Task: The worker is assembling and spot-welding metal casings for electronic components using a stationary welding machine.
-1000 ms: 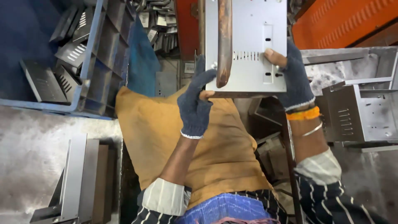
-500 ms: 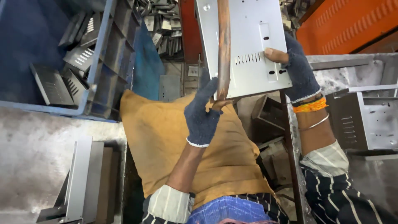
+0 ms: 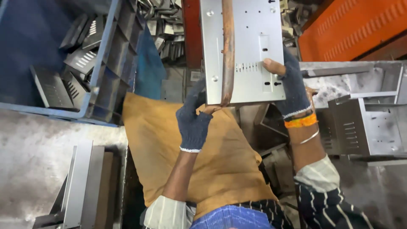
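One head-worn camera looked steeply down from close above the person's lap; no second view shared the scene.

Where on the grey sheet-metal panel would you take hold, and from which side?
Probably by its two lower corners, coming up from below. The grey sheet-metal panel is flat and thin, so its edges pinch easily; the rusty bar covers its middle. The left hand holds the bottom edge, the right hand the right edge.
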